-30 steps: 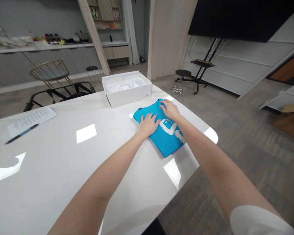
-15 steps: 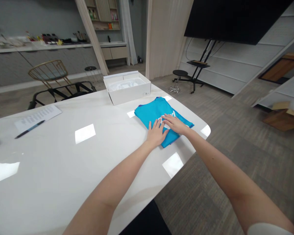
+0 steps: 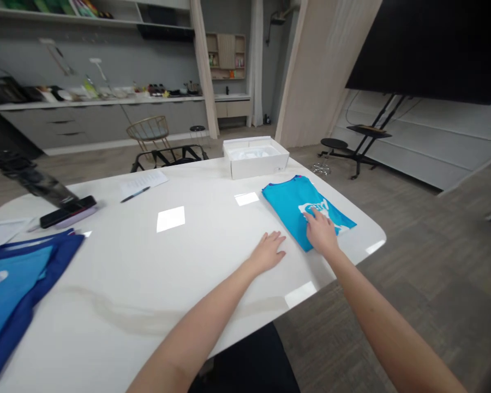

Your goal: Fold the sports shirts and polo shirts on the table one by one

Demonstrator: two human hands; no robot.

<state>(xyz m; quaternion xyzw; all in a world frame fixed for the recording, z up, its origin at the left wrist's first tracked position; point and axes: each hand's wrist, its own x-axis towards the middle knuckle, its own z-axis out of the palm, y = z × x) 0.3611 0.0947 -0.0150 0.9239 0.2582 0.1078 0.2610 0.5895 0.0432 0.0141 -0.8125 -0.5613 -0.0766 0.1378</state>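
A folded bright blue T-shirt [image 3: 288,199] with a white print lies near the right end of the white table [image 3: 196,273]. On its printed part rests my right hand [image 3: 322,232], fingers extended over the cloth and gripping nothing. My left hand [image 3: 268,252] is left of the shirt, apart from its edge, low over or on the bare tabletop with fingers spread. At the far left, more blue shirts [image 3: 20,284], light blue on dark blue, lie on the table and are cut off by the frame.
Behind the folded shirt stands an open white box [image 3: 257,166] with pale contents. A pen [image 3: 135,195] lies beside a printed paper sheet [image 3: 147,179]. A dark device on a stand [image 3: 67,212] is at the left. Chairs and a wheeled screen stand beyond the table.
My left hand has come off the folded shirt and moved left of it. My right hand stays on the print. The view has swung left, bringing the other shirts and the dark device into sight.
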